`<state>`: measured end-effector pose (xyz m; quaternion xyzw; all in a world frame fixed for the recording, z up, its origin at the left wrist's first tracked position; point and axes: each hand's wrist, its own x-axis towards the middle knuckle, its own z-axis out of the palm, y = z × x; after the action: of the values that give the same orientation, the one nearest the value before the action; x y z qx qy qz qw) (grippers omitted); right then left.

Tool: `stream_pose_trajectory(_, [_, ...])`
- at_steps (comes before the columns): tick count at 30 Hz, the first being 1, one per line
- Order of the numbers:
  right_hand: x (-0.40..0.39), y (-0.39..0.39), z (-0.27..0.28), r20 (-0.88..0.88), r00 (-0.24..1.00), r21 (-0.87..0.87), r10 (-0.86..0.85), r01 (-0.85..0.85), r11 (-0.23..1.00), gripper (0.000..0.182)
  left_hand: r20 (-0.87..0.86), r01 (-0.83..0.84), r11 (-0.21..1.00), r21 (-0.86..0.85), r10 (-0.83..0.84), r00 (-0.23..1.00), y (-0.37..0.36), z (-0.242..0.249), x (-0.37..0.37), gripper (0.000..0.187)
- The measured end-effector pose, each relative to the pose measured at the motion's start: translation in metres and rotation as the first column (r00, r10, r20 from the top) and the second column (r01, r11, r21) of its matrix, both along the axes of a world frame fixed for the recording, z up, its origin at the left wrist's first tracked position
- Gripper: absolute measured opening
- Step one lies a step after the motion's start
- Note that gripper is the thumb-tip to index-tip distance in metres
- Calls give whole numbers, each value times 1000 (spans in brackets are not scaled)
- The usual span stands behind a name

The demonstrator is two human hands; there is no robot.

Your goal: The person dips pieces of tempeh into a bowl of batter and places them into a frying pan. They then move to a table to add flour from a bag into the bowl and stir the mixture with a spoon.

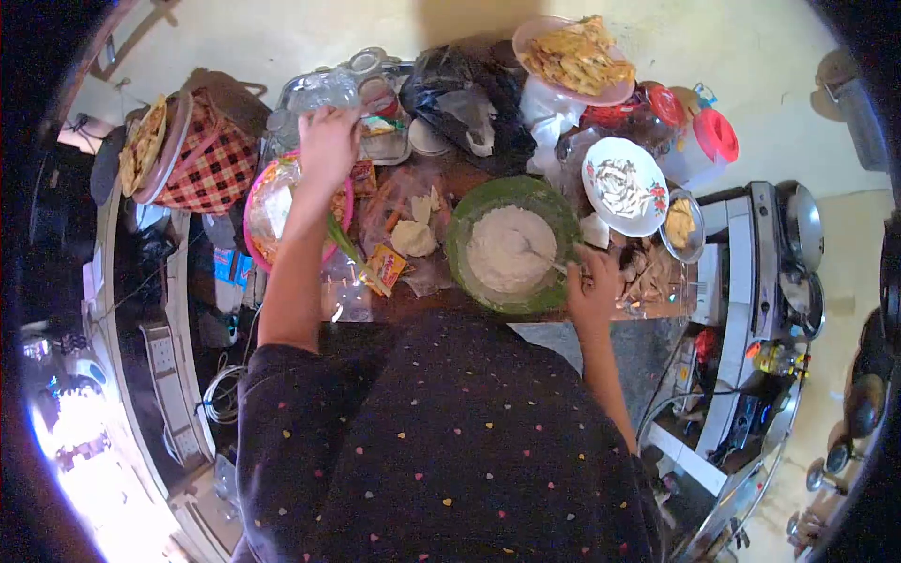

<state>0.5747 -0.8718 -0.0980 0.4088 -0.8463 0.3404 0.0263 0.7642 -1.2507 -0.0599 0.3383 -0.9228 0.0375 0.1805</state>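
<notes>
My right hand point(593, 281) is closed round the handle of a spoon point(540, 255). The spoon's bowl end rests in white flour point(507, 246) inside a green bowl point(466, 284). Further left, my left hand point(328, 143) reaches out over the near edge of a tray point(404, 150) that holds glasses and jars. Its fingers bend downward, and what they touch, if anything, is hidden. Below that hand sits a pink-rimmed basin point(251, 220), partly covered by my forearm. Green stalks point(345, 242) and an orange packet point(386, 266) lie between the basin and the green bowl.
A black plastic bag point(450, 89) is behind the green bowl. At the back right stands a plate of fried food point(580, 61), with a white bowl point(624, 186) nearer. A stove point(765, 263) is at right, a checkered basket point(214, 159) at left.
</notes>
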Motion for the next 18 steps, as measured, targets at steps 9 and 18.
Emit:
stream_pose_trajectory(9, [48,-74,0,856,240,-508,458,224,832,40,-535,547,564,618,-208,819,124,29,-52,19])
stream_pose_trajectory(18, [25,-16,23,476,880,-36,-4,24,999,31,-631,565,348,748,111,768,147,-22,-52,23])
